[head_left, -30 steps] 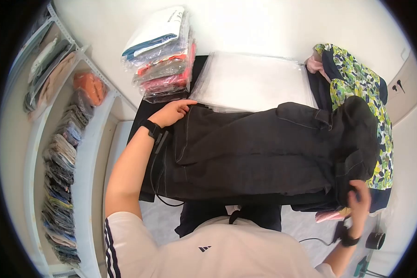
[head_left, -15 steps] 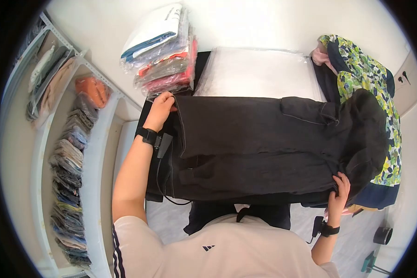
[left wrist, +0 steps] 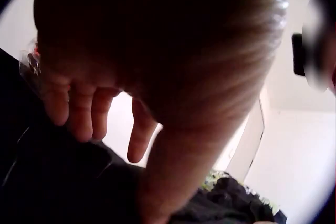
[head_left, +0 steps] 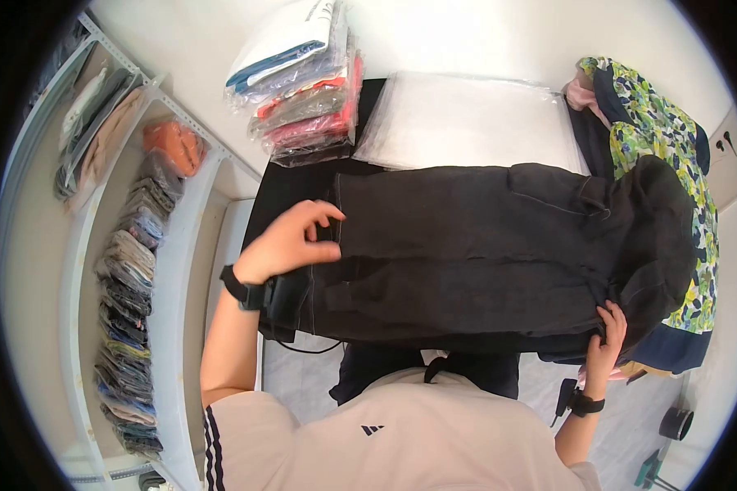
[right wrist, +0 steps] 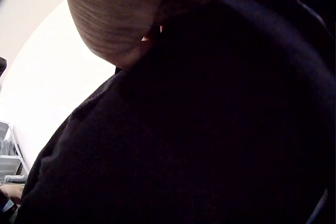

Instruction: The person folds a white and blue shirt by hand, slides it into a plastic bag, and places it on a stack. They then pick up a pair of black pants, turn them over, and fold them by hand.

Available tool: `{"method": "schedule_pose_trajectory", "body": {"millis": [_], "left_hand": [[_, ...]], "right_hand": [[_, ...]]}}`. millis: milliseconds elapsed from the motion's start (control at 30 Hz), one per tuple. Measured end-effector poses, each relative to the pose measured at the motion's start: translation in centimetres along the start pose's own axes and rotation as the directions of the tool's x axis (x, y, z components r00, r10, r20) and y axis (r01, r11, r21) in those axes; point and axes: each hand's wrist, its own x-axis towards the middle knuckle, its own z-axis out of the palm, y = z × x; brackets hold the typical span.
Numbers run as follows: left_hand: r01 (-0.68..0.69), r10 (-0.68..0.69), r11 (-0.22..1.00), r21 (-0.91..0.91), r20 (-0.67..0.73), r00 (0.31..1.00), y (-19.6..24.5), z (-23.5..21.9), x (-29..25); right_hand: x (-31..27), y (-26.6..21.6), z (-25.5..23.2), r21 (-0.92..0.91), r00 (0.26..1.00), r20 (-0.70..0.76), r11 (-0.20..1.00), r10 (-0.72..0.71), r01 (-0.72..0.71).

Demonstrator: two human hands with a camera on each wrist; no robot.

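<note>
A black garment (head_left: pixel 467 213) with pale stitching lies lengthwise over the table, its right end bunched into folds. In the head view my left hand (head_left: pixel 291 241) is over the garment's left hem, fingers spread and thumb apart, with nothing between them. The left wrist view shows that hand's separated fingers (left wrist: pixel 81 113) hanging above dark cloth. My right hand (head_left: pixel 606 335) rests at the garment's near edge toward the right, fingers lying on the fabric. In the right wrist view the dark cloth hides most of its fingers.
Clear plastic bags (head_left: pixel 475 119) lie flat at the back of the black table (head_left: pixel 274 192). A stack of bagged clothes (head_left: pixel 307 98) stands back left. Floral garments (head_left: pixel 659 123) are piled at the right end. A shelf (head_left: pixel 184 237) with folded, bagged clothes runs along the left.
My left hand first reached to the garment's far left corner, pinched it, then let go and came nearer. My right hand moved left onto the near edge and stayed. The garment lies flatter.
</note>
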Motion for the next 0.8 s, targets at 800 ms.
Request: {"method": "schedule_pose_trajectory", "body": {"millis": [800], "left_hand": [[-0.238, 0.282, 0.924, 0.299, -0.113, 0.953, 11.8, -1.8, -2.5]], "right_hand": [[6.5, -4.8, -12.0, 0.148, 0.940, 0.283, 0.977, -0.191, 0.154]]}}
